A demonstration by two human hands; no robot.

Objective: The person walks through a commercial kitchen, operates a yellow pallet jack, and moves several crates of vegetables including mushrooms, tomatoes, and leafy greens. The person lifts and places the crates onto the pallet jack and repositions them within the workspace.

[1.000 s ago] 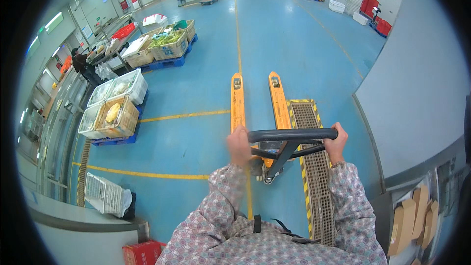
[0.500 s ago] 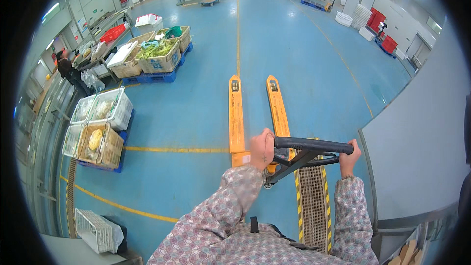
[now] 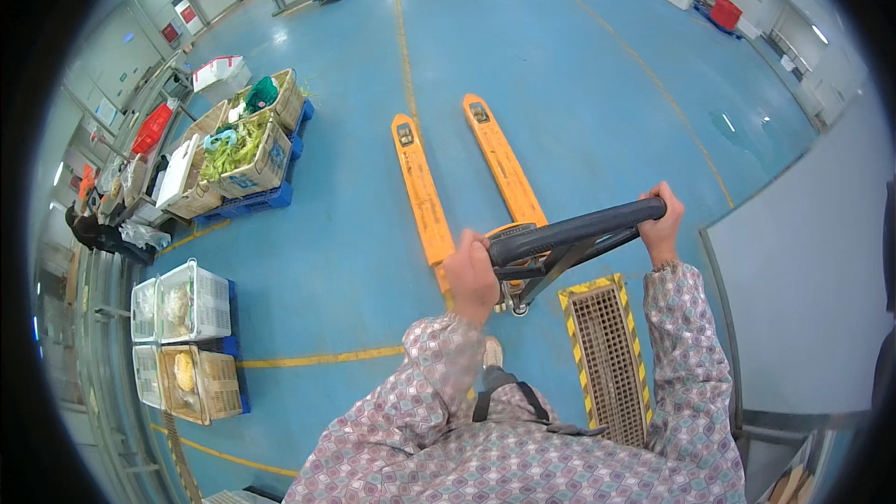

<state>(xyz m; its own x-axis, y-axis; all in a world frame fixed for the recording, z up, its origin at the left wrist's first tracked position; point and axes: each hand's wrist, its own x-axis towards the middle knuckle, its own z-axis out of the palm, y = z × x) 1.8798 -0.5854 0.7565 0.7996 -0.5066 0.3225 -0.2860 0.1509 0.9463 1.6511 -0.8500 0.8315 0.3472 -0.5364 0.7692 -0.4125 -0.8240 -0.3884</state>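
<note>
My left hand (image 3: pixel 472 277) is closed round the left end of the black handle (image 3: pixel 574 229) of a pallet jack. At the handle's right end, my right hand (image 3: pixel 662 224) wraps round the grip. Both arms reach forward in patterned sleeves. Beyond the handle, the jack's two orange forks (image 3: pixel 504 160) lie low over the blue floor and point away from me, slightly to the left. They carry nothing. One of my shoes (image 3: pixel 493 352) shows below the handle, left of the jack's wheel.
At left, white and tan crates (image 3: pixel 195 301) stand on a blue pallet; farther off, another blue pallet (image 3: pixel 245 204) bears crates of greens. A person (image 3: pixel 105 235) bends by the left-hand tables. A floor grate (image 3: pixel 609 361) with striped edges lies near right, beside a grey panel (image 3: pixel 803 289).
The handle and forks have swung leftward, and my right hand is higher and farther forward. My view has tilted and moved ahead. The white basket at the lower left has mostly left the picture.
</note>
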